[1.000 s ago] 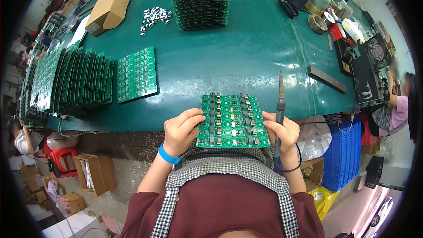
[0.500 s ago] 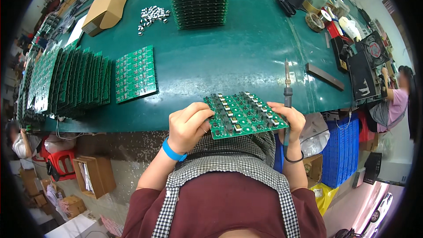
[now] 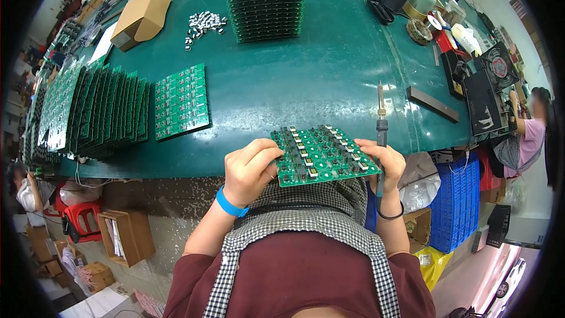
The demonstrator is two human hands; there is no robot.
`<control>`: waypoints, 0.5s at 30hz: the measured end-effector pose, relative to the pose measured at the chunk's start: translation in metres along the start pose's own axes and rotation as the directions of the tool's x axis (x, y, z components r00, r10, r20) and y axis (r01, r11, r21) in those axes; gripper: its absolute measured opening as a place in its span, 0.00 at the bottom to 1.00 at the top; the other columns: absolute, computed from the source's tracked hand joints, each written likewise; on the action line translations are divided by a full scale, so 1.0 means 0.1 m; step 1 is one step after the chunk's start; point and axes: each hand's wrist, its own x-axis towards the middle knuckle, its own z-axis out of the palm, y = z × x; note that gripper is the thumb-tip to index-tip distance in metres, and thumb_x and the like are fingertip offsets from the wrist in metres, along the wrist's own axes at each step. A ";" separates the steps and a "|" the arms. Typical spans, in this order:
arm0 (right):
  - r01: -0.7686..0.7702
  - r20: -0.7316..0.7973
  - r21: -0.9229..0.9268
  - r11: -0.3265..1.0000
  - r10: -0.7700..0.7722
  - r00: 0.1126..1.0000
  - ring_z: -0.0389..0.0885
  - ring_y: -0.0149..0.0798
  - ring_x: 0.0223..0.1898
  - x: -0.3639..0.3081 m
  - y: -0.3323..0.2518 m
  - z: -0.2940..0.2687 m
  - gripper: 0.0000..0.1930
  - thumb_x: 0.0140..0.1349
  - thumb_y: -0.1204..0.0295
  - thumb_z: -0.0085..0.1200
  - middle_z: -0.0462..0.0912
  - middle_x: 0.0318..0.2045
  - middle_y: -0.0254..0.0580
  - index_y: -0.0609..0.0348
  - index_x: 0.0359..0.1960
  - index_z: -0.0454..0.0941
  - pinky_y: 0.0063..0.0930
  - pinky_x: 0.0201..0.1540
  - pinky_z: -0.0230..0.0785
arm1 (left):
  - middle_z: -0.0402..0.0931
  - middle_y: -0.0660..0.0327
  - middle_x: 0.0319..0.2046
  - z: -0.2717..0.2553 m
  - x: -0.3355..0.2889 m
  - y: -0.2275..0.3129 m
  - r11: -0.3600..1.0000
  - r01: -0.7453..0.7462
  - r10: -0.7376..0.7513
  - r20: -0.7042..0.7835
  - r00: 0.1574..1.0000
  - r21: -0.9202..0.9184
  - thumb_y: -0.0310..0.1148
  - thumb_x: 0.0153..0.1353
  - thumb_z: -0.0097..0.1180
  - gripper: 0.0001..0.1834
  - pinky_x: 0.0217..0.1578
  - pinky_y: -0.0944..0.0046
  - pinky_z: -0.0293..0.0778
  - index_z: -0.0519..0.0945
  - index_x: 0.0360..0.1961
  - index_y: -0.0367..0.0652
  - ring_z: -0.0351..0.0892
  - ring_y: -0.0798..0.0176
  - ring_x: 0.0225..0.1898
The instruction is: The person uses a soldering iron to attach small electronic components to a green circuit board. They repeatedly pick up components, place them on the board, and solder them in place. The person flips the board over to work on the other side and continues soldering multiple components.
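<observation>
A green circuit board (image 3: 326, 156) with rows of white and black parts is held up at the table's near edge, slightly tilted. My left hand (image 3: 253, 168) pinches its left edge; a blue band circles that wrist. At the board's right edge, my right hand (image 3: 385, 165) grips it with thumb and fingers. That same hand also keeps hold of a soldering iron (image 3: 382, 126), its tip pointing away from me over the table. To the left, another circuit board (image 3: 182, 101) lies on the green table (image 3: 259, 91).
Leaning boards (image 3: 97, 109) crowd the left, and a tall stack of boards (image 3: 266, 9) stands at the back. Small white parts (image 3: 205, 25) lie near a cardboard box (image 3: 141, 16). At right are a dark bar (image 3: 432, 104) and a black fan unit (image 3: 491, 82). A person (image 3: 527, 129) sits beyond.
Both hands and the board have shifted very slightly left, and the soldering iron has moved with them. The grip looks the same.
</observation>
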 end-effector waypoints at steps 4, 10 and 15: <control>0.034 -0.007 -0.017 0.999 -0.034 0.999 0.86 0.42 0.30 0.00 0.00 0.02 0.09 0.48 0.78 0.61 0.87 0.33 0.47 0.59 0.33 0.78 0.27 0.30 0.76 | 0.79 0.58 0.34 -0.01 -0.03 -0.01 0.999 0.023 -0.023 0.010 1.000 -0.025 0.20 0.37 0.63 0.19 0.25 0.63 0.76 0.79 0.36 0.41 0.81 0.57 0.26; 0.100 -0.001 -0.060 0.993 -0.100 0.995 0.86 0.43 0.29 -0.03 -0.01 0.05 0.10 0.47 0.79 0.62 0.87 0.33 0.46 0.58 0.33 0.77 0.27 0.28 0.75 | 0.79 0.60 0.39 -0.08 0.01 0.00 0.990 -0.013 0.037 0.173 0.984 -0.139 0.21 0.34 0.64 0.25 0.26 0.64 0.76 0.80 0.41 0.44 0.81 0.59 0.28; 0.098 0.006 -0.055 0.994 -0.098 0.995 0.86 0.43 0.29 -0.03 0.00 0.04 0.10 0.47 0.79 0.62 0.87 0.33 0.47 0.58 0.33 0.77 0.27 0.28 0.75 | 0.76 0.62 0.34 -0.07 0.09 0.07 0.993 0.033 -0.006 0.232 0.973 -0.113 0.20 0.36 0.63 0.25 0.25 0.62 0.76 0.83 0.42 0.49 0.79 0.61 0.27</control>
